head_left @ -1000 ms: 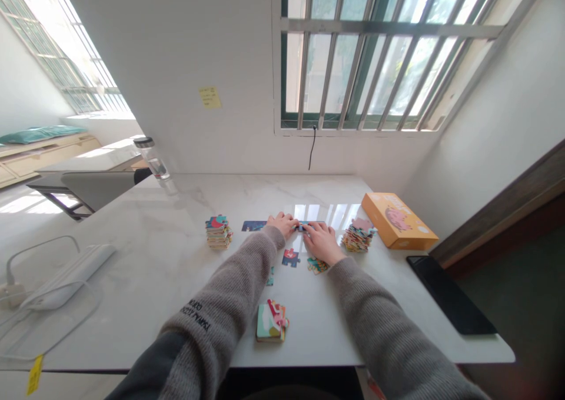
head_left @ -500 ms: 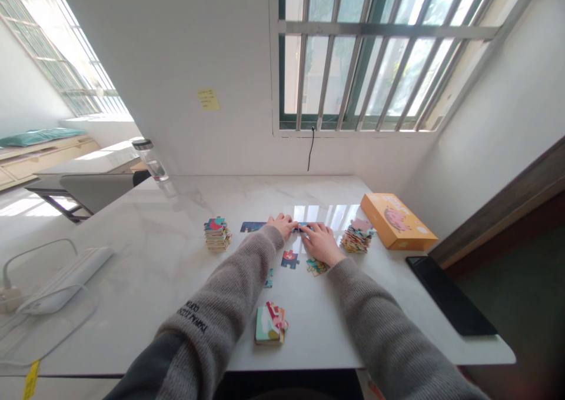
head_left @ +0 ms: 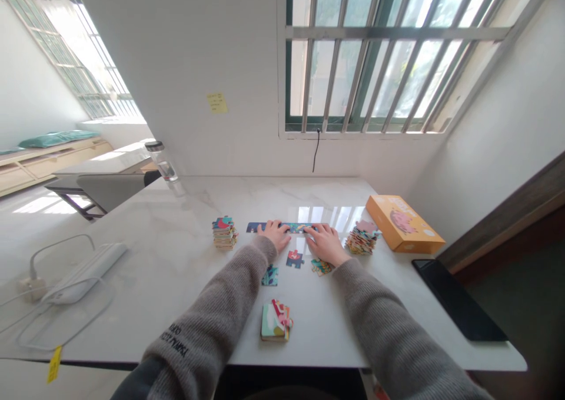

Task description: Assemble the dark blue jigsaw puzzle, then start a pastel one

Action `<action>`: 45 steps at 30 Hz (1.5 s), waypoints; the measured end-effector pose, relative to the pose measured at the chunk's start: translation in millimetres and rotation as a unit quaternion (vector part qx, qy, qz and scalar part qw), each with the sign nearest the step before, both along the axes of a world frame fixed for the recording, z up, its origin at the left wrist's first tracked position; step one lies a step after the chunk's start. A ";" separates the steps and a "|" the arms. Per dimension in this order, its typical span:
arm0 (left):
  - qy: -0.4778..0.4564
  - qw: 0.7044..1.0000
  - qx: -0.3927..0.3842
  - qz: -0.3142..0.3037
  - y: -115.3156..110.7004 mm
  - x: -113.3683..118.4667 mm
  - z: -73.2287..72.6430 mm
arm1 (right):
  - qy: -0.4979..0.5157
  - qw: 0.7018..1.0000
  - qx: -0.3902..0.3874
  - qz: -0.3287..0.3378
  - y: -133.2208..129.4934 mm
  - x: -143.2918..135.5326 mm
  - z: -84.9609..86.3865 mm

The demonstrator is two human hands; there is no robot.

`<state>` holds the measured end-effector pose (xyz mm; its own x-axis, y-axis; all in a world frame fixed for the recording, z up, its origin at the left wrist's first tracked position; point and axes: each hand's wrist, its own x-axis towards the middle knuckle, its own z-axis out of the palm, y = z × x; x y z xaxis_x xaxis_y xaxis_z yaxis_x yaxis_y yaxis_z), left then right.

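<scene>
A dark blue strip of joined puzzle pieces (head_left: 296,227) lies across the white table. My left hand (head_left: 275,235) rests on its left part with the fingers spread. My right hand (head_left: 324,241) lies over its right part, fingers apart and tips touching the strip. Between and below the hands sits a loose puzzle piece with a red figure (head_left: 295,259). A yellow and teal puzzle piece (head_left: 321,267) is by my right wrist, and a teal and blue puzzle piece (head_left: 270,275) is beside my left sleeve.
Stacks of puzzle pieces stand at left (head_left: 225,233), at right (head_left: 362,238) and near the front edge (head_left: 276,321). An orange box (head_left: 404,223) and a black phone-like slab (head_left: 457,299) lie at right. At left are a power strip (head_left: 88,273) with cables and a bottle (head_left: 162,162).
My left hand has shifted left along the strip, away from the right hand, uncovering its middle. The right hand stays nearly in place. The view has moved slightly.
</scene>
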<state>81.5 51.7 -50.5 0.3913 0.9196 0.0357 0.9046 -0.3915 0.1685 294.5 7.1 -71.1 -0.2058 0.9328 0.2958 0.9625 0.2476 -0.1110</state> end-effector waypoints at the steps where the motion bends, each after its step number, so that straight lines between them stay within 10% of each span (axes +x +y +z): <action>1: 0.000 1.000 -0.006 0.024 -2.9 -5.8 -0.8 | -0.001 1.000 -0.001 0.000 0.3 0.1 -0.3; 32: -0.041 0.996 0.021 0.077 -14.1 -43.8 -18.4 | 0.030 0.999 -0.025 0.037 9.1 7.5 -5.8; 45: -0.072 0.996 0.012 -0.043 -44.5 -64.9 -11.1 | 0.155 0.979 0.009 0.135 -19.3 -3.9 -2.1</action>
<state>16.6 7.2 -61.5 0.4574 0.8813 0.1190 0.8347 -0.4716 0.2844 290.6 -12.2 -73.2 -0.3421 0.8507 0.3991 0.7820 0.4932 -0.3810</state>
